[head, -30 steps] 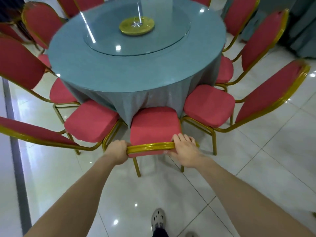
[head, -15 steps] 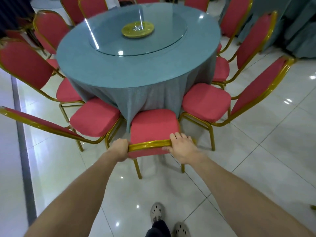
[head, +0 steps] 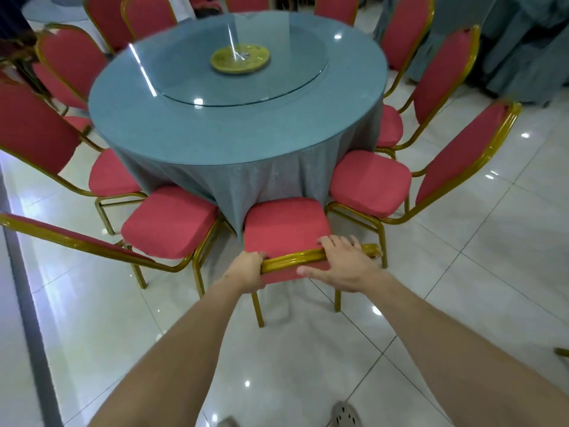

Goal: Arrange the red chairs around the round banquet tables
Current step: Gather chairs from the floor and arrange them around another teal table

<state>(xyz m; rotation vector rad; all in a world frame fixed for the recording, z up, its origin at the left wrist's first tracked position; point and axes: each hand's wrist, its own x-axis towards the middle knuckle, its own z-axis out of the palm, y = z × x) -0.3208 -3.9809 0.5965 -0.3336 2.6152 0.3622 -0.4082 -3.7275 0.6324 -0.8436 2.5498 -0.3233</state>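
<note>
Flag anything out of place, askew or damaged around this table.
Nothing spilled or damaged. The chair held by the left hand and right hand looks squeezed between the left neighbour and right neighbour, its front edge pressing into the tablecloth.

Glossy white square floor tiles [head: 508, 241] carry bright spots of reflected light. Grey-blue draped fabric [head: 523, 57] hangs in folds; far across the floor from it runs a dark grey strip [head: 29, 318].

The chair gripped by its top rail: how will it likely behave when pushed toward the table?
Probably stiff: the chair has a metal-looking gold frame. It likely slides readily on the glossy floor. Pushed this high, it might tip forward.
</note>
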